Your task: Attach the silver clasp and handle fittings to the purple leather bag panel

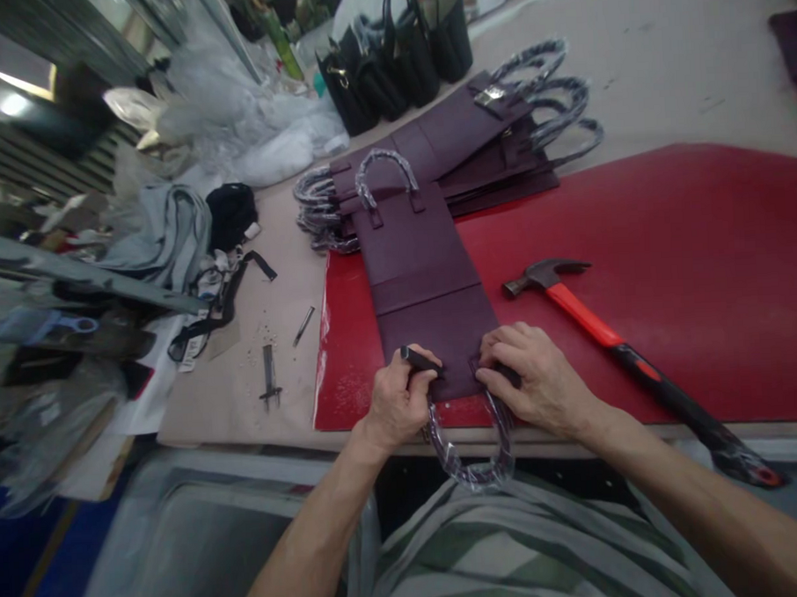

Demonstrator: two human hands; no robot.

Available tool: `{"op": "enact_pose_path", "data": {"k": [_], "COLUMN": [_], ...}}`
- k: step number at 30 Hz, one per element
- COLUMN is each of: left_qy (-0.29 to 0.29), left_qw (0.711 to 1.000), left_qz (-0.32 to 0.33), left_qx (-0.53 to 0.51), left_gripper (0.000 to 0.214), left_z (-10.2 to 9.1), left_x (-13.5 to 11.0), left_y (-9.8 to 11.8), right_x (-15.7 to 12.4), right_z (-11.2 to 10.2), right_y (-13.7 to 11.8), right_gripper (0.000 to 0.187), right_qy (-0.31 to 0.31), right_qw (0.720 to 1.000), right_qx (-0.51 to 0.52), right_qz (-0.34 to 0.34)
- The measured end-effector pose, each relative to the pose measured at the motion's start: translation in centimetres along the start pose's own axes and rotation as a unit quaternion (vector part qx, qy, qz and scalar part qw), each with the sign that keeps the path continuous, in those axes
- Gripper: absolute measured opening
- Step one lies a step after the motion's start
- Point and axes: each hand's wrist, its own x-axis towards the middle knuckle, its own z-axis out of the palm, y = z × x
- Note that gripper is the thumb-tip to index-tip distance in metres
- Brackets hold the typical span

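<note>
A purple leather bag panel (430,279) lies lengthwise before me, with a plastic-wrapped handle (385,163) at its far end. Another plastic-wrapped handle (476,475) hangs over the table edge at the near end. My left hand (399,395) is closed around a short black rod (420,359), its tip at the panel's near left side. At the near right corner, my right hand (534,376) is closed, fingertips pinched beside the handle tab. Something dark shows under its fingers, mostly hidden. To the right rests a claw hammer (591,321) with an orange and black grip.
A red mat (667,260) covers much of the table. More purple panels (457,137) with wrapped handles are stacked behind. Black bags (395,70) stand at the back. On the left are a metal divider-like tool (269,374), a small metal rod (304,326) and a black strap (230,297).
</note>
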Motion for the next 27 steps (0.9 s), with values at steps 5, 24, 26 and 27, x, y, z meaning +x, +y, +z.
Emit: {"op": "enact_pose_path", "data": {"k": [5, 24, 26, 27], "left_qy": [0.013, -0.006, -0.007, -0.008], "left_qw": [0.999, 0.999, 0.999, 0.999], "left_qz": [0.039, 0.039, 0.036, 0.033], "left_qx": [0.035, -0.022, -0.024, -0.025], "left_gripper": [0.013, 0.015, 0.014, 0.014], "left_z": [0.5, 1.5, 1.5, 1.5], "left_x": [-0.3, -0.4, -0.4, -0.4], "left_y": [0.0, -1.0, -0.9, -0.9], "right_x": [-0.1, -1.7, -1.2, -1.1], "right_z": [-0.4, -9.0, -9.1, -9.2], "right_y": [-0.6, -1.9, -3.6, -4.5], "right_gripper": [0.010, 0.032, 0.032, 0.035], "right_qy": [0.021, -0.024, -0.006, 0.003], "right_qw": [1.000, 0.731, 0.744, 0.777], "right_qx": [-0.012, 0.422, 0.414, 0.378], "right_qz": [-0.007, 0.536, 0.524, 0.503]}}
